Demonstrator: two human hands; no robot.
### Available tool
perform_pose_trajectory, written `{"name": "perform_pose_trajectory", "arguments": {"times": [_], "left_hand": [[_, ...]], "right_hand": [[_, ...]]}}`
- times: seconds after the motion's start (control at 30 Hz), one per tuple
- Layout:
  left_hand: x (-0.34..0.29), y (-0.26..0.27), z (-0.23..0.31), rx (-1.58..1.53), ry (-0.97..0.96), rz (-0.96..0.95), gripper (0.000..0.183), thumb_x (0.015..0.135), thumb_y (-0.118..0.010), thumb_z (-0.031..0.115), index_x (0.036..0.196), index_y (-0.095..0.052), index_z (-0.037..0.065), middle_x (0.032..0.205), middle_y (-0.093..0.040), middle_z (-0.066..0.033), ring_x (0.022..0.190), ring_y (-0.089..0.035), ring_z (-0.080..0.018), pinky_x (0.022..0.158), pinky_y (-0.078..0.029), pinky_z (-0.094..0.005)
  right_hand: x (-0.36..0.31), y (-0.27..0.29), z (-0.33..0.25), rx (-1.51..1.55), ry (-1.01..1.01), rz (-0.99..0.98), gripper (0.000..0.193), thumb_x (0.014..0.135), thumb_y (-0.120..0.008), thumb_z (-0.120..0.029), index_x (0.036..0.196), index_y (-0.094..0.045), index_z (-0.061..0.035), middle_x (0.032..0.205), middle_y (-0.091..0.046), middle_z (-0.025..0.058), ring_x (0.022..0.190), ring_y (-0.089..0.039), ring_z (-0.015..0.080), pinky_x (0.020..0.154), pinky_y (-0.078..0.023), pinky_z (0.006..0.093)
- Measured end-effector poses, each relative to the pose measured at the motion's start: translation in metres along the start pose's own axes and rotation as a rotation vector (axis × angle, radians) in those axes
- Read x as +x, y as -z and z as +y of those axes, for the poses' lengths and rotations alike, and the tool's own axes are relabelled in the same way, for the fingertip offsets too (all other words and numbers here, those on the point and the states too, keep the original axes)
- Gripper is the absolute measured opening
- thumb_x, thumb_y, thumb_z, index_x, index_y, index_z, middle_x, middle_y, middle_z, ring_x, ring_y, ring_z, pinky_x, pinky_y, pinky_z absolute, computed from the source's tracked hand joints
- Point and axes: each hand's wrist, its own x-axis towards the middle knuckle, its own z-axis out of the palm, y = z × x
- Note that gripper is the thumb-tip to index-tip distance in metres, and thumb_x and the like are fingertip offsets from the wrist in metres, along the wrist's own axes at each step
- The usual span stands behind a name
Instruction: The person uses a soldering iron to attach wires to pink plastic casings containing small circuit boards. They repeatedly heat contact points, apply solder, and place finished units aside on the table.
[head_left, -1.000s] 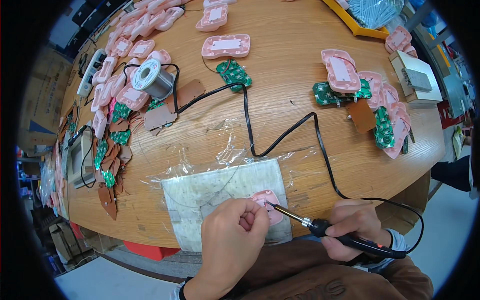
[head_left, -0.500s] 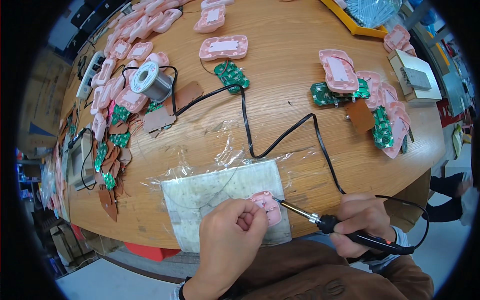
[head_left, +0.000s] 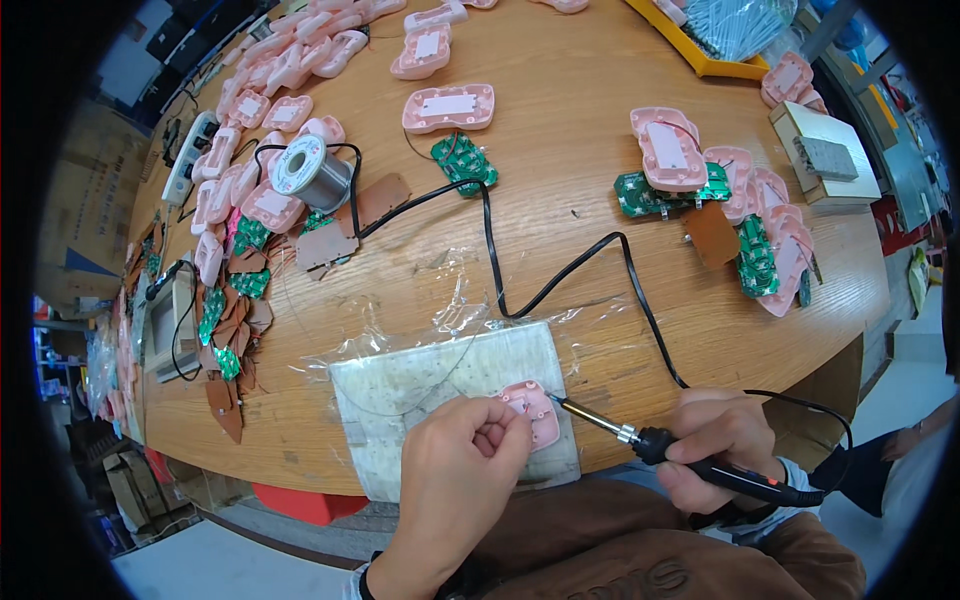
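Pink shell pinched by left hand on white mat; right hand clenched soldering iron, tip beside shell; fingertips near tip risked burns, plastic could melt.

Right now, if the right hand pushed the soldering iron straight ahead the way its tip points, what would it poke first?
Probably the pink shell that the left hand holds on the mat. The iron in the right hand points at it, tip almost touching.

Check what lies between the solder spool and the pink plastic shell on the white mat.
Head view: black cord, crinkled clear film and thin solder wire cross the wooden table.
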Motion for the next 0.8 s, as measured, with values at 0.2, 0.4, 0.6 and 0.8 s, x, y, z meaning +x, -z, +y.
{"name": "perform_pose_trajectory", "arguments": {"times": [0.2,0.4,0.6,0.8], "left_hand": [[-0.014,0.000,0.005,0.515,-0.328,0.168,0.045,0.066,-0.080,0.012,0.106,-0.060,0.004,0.099,-0.056,-0.0126,0.094,-0.052,-0.0306,0.080,-0.043,-0.0420],[0.003,0.019,0.033,0.476,-0.309,0.016,0.056,0.061,-0.085,0.019,0.108,-0.059,0.001,0.098,-0.057,-0.0127,0.094,-0.053,-0.0315,0.082,-0.042,-0.0421],[0.052,0.015,0.109,0.144,-0.563,0.063,0.050,0.065,-0.083,0.024,0.103,-0.062,-0.001,0.094,-0.062,-0.0141,0.089,-0.059,-0.0271,0.080,-0.045,-0.0364],[0.139,-0.064,0.153,-0.035,-0.422,-0.166,0.054,0.072,-0.073,0.044,0.088,-0.066,-0.006,0.083,-0.066,-0.0242,0.077,-0.065,-0.0372,0.071,-0.051,-0.0432]], "right_hand": [[-0.015,-0.004,-0.005,0.085,0.018,0.368,0.028,0.077,-0.066,-0.001,0.098,-0.048,-0.0022,0.070,-0.056,0.0089,0.055,-0.053,0.0142,0.050,-0.041,0.0289],[-0.014,-0.004,-0.022,0.151,0.135,0.815,0.031,0.087,-0.063,-0.011,0.104,-0.039,-0.0032,0.072,-0.061,0.0153,0.057,-0.057,0.0144,0.054,-0.046,0.0264],[-0.006,0.020,-0.037,-0.041,0.286,1.056,0.041,0.089,-0.068,-0.026,0.099,-0.034,-0.0048,0.068,-0.057,0.0167,0.055,-0.057,0.0167,0.046,-0.046,0.0233],[-0.005,0.031,-0.028,0.017,0.250,1.125,0.033,0.090,-0.061,-0.023,0.098,-0.035,-0.0049,0.067,-0.054,0.0155,0.051,-0.051,0.0169,0.044,-0.041,0.0213]]}}
